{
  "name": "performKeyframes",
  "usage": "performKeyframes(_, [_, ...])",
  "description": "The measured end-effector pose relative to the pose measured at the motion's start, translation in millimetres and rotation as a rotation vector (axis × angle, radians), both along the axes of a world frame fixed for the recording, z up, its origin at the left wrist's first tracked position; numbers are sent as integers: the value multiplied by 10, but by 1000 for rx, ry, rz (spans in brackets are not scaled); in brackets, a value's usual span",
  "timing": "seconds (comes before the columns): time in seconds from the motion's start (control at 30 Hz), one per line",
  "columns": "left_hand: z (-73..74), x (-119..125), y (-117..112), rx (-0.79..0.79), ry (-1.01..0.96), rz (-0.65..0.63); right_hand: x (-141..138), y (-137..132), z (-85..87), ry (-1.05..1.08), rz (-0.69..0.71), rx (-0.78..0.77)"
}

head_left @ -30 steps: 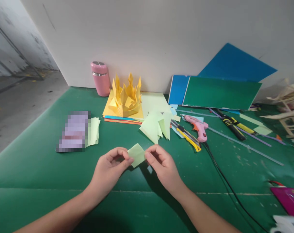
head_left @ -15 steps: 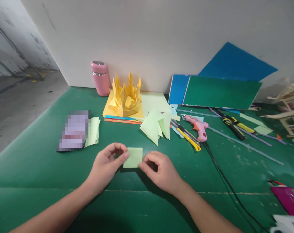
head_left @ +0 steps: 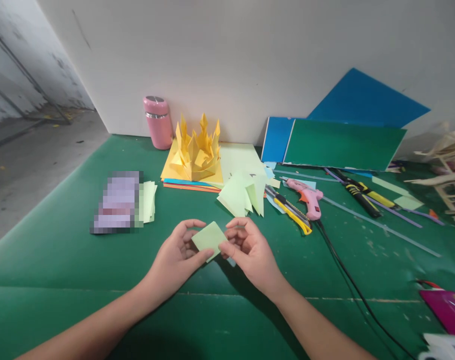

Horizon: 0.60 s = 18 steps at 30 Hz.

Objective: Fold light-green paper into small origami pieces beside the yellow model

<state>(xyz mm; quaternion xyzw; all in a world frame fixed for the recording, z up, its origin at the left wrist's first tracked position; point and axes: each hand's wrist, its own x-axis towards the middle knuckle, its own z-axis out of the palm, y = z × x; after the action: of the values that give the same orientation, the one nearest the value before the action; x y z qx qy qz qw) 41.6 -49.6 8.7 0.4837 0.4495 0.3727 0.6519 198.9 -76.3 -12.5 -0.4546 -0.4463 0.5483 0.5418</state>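
Note:
A small square of light green paper [head_left: 209,240] is held above the table between both hands, turned with one corner toward me. My left hand [head_left: 182,252] grips its left and lower side, thumb on the front face and fingers behind. With thumb and fingers, my right hand [head_left: 248,250] pinches the right corner. Beyond the hands lie several folded pale green paper pieces [head_left: 235,194]. A yellow folded-paper crown [head_left: 199,157] rests on a stack of coloured paper [head_left: 191,186] behind them.
On the green table [head_left: 167,320], a blurred phone-like object [head_left: 118,200] lies left beside green slips [head_left: 149,200]. A pink flask [head_left: 159,125] stands at the back. Right are a yellow utility knife [head_left: 293,215], a pink glue gun [head_left: 306,197] with trailing cord, pliers [head_left: 358,197] and boards [head_left: 343,142].
The green paper square has been turned from lying straight to a diamond position. Both hands have shifted slightly right, and the left thumb has moved to its lower edge.

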Motion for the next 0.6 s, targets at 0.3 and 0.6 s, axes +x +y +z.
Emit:
performKeyframes(0.3, [-16,-20,-39,80,75,-2,-11,-9,25,6,-53,0])
performKeyframes(0.6, [31,-66,25,151,167,44,2,-24,11,-126,-83,59])
